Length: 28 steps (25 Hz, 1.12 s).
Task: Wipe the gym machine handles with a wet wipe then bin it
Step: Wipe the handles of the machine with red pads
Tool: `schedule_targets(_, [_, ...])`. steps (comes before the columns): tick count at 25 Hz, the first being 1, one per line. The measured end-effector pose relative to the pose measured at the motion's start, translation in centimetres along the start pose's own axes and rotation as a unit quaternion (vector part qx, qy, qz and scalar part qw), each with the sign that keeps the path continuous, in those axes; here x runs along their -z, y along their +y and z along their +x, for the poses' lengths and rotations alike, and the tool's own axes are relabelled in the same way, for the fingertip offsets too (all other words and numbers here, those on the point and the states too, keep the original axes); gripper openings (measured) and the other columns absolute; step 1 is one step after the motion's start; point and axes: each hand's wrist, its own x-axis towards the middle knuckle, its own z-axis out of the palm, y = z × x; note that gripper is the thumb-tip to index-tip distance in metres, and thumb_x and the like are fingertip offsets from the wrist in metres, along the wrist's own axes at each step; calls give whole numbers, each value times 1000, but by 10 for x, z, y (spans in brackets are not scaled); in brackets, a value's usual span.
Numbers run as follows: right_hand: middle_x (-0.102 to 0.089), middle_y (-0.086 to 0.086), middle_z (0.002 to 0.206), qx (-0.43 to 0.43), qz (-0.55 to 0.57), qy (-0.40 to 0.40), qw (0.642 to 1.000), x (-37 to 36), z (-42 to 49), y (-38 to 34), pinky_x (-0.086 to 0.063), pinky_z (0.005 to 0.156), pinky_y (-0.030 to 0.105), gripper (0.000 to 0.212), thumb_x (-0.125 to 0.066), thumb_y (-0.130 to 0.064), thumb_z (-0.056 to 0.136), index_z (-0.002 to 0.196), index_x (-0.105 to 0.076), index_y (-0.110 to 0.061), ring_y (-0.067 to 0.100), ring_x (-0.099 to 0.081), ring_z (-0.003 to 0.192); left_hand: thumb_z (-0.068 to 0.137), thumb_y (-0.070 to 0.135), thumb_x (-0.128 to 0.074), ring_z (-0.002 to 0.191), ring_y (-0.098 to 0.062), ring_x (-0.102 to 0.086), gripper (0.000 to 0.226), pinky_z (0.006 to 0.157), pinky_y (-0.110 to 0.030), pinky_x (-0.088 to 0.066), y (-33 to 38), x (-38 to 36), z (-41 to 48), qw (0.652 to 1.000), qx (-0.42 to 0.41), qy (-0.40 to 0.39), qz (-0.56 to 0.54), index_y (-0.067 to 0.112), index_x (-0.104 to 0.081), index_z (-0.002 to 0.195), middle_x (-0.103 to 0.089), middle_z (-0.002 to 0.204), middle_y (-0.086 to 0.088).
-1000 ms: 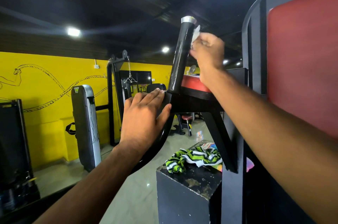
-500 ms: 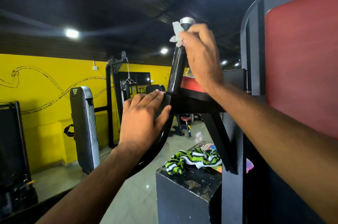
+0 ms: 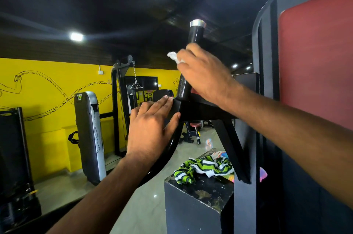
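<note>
Gripping the black, silver-capped handle [image 3: 194, 32], right hand [image 3: 202, 73] pinches crumpled white wipe [image 3: 174, 57].

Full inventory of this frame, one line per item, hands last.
handle: 1, black with silver cap, upright, centre top
wet wipe: 1, white, bunched against the handle
machine frame: 1, black, below the handle
pad: 1, red, far right
block: 1, black and scuffed, bottom centre
towel: 1, green, white and black stripes, on the block
wall: 1, yellow with a rope drawing, left
upright machine: 1, grey and black, before the wall
left hand: 1, flat on the machine frame
right hand: 1, holds the wet wipe on the handle
</note>
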Motion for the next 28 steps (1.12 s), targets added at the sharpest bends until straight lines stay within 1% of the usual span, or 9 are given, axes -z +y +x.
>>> schedule_targets(3, [-60, 9, 114, -83, 183, 52, 978, 4, -23, -3, -49, 84, 26, 25, -54, -8, 83, 104, -69, -7, 23, -54, 101, 94, 51, -41, 109, -24, -58, 55, 89, -43, -46, 0, 2, 1, 1000, 0, -11, 5, 15, -63, 129, -63, 132, -1])
schedule_targets(5, [-62, 7, 108, -285, 341, 136, 885, -6, -21, -3, -41, 82, 10, 23, -50, -1, 88, 97, -68, -10, 14, -55, 92, 94, 52, -39, 111, -23, -57, 56, 89, -43, -45, 1, 3, 1, 1000, 3, -19, 6, 16, -62, 130, -62, 132, 0])
schedule_targets(7, [-63, 6, 95, -478, 542, 148, 675, -21, -5, 2, -54, 81, 22, 28, -46, 9, 88, 89, -63, -13, 16, -59, 85, 94, 52, -38, 111, -23, -57, 57, 89, -43, -44, 2, 5, 1, 1000, 4, -22, 5, 16, -62, 130, -62, 133, 0])
schedule_targets(10, [-61, 17, 84, -515, 788, 115, 318, -35, 31, 24, -58, 56, 37, 35, -32, 17, 89, 92, -57, -7, 31, -64, 77, 93, 52, -38, 111, -23, -57, 57, 89, -44, -44, 2, 5, 2, 1000, 1, -21, 8, 16, -63, 129, -63, 132, 0])
schedule_targets(13, [-68, 24, 90, -471, 846, 118, 221, -42, 41, 30, -57, 58, 35, 32, -32, 7, 96, 114, -57, 0, 31, -70, 75, 93, 52, -38, 110, -23, -58, 57, 88, -44, -44, 2, 4, 2, 1000, 3, -21, 11, 16, -63, 129, -63, 132, 0])
schedule_targets(17, [-71, 18, 97, -440, 871, 114, 186, -44, 32, 32, -59, 66, 35, 28, -36, 3, 98, 116, -58, -1, 27, -72, 82, 94, 52, -39, 111, -23, -57, 56, 89, -44, -44, 2, 2, 1, 1000, 2, -18, 5, 15, -63, 129, -63, 132, -1])
schedule_targets(19, [-68, 14, 93, -453, 854, 125, 226, -35, 24, 30, -58, 64, 32, 28, -35, 8, 97, 106, -60, -4, 21, -69, 75, 94, 51, -39, 112, -23, -57, 56, 89, -43, -43, 1, 2, 1, 1000, 3, -20, -2, 15, -62, 130, -62, 133, -1])
schedule_targets(24, [-65, 0, 78, -502, 672, 124, 530, -23, -4, -1, -60, 71, 30, 23, -54, 4, 94, 84, -61, -16, 13, -67, 75, 93, 51, -39, 113, -24, -56, 56, 92, -46, -44, 3, 2, 4, 1000, 13, -20, -10, 14, -64, 128, -64, 130, -2])
schedule_targets(28, [-65, -3, 82, -397, 511, 120, 753, -15, -31, -9, -44, 67, 9, 10, -64, -2, 86, 83, -66, -12, 1, -59, 70, 93, 50, -40, 112, -24, -57, 55, 92, -46, -44, 2, 1, 3, 1000, 5, -10, -9, 14, -64, 127, -65, 129, -2])
